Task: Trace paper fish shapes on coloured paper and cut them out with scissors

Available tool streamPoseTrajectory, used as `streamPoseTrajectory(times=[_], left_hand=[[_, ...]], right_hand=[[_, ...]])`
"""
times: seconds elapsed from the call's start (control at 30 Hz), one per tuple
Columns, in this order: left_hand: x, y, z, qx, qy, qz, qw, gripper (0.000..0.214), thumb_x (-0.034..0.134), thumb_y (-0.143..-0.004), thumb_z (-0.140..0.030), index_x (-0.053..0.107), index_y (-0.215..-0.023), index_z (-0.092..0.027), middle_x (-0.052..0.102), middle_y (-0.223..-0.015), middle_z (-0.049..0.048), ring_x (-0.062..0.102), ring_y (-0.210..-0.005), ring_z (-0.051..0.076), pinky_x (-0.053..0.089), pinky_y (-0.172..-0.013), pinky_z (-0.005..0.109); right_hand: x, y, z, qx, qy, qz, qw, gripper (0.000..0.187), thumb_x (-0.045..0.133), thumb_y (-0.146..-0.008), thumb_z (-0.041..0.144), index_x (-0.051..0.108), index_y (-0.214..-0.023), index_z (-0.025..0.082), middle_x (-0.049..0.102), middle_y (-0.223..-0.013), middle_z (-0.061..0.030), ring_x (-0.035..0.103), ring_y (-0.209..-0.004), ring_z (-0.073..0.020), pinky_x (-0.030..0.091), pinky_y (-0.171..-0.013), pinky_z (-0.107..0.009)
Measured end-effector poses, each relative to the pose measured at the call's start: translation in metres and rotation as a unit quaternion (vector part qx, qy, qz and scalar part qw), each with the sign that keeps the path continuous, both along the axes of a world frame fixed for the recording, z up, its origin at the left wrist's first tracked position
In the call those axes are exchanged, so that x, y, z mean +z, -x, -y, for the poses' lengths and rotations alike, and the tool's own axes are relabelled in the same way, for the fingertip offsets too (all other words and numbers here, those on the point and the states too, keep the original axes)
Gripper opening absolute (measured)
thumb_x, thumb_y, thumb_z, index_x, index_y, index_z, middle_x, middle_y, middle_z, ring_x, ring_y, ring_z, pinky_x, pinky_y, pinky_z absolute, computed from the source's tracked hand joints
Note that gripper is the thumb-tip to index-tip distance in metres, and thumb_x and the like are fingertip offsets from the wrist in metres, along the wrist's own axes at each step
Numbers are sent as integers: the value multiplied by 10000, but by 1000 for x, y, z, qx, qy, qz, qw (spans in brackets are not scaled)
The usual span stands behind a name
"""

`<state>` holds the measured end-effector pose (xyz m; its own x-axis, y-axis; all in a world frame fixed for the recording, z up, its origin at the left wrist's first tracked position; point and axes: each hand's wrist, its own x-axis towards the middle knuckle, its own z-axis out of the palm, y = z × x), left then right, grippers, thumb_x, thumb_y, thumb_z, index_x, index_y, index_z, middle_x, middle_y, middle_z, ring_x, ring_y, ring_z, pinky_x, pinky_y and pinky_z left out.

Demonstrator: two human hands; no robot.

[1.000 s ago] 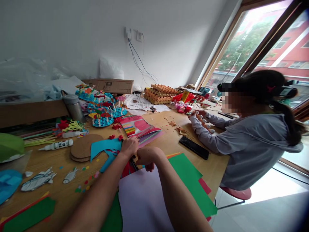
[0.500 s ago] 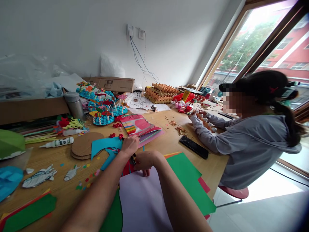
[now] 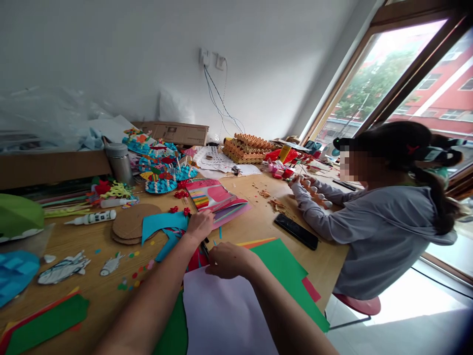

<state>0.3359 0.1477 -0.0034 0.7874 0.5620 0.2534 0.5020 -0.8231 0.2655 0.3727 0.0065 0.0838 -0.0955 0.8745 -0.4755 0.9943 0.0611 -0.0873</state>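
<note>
My left hand [image 3: 200,225] is closed at the lower left corner of a pink packet of coloured paper [image 3: 214,192], its fingertips on the edge. My right hand [image 3: 228,260] is bent down with curled fingers over the top edge of a lavender sheet [image 3: 225,310]. Whatever those fingers hold is hidden. A slim black object [image 3: 204,248] lies between my hands, partly covered, over red paper. Blue paper cut-offs [image 3: 162,225] are left of my left hand. Green sheets [image 3: 283,266] lie right of my right hand.
A black phone [image 3: 295,230] lies to the right. Beyond it a person in a grey hoodie [image 3: 388,212] handles an egg-carton strip. Cardboard discs [image 3: 129,222], a glue bottle [image 3: 92,218] and paper fish [image 3: 63,267] are on the left. Egg trays [image 3: 246,148] stand at the back.
My right hand has lifted and turned slightly, with its fingers drawn in; they hung down over the lavender sheet before. My left hand stays at the packet. The view has shifted slightly.
</note>
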Motion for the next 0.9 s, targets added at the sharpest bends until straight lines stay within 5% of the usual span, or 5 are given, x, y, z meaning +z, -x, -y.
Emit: streamPoseTrajectory(times=[0.2,0.47,0.9], left_hand=[[1,-1,-1,-2,5,4,1000,297,441,-919,-245,675,-1097,-203,666,-1063,101,640,-958,214,467,-834,308],[3,0,0,3,13,5,1000,291,460,-916,-266,658,-1123,-215,669,-1082,88,628,-1001,215,457,-854,303],[7,-1,1,40,32,0,999,285,444,-922,-312,664,-1068,-202,682,-1029,95,641,-963,226,458,-812,311]], right_hand=[[-1,-26,8,-31,-13,-106,994,224,540,-851,282,719,-869,148,741,-881,-91,675,-790,-195,430,-639,-227],[-8,-64,-9,-248,-166,-193,935,240,419,-858,171,647,-797,126,727,-715,-60,671,-599,-121,448,-547,-172],[-18,-84,-63,-276,-173,-153,933,261,439,-812,107,661,-674,119,705,-619,-88,651,-518,-141,459,-521,-189]])
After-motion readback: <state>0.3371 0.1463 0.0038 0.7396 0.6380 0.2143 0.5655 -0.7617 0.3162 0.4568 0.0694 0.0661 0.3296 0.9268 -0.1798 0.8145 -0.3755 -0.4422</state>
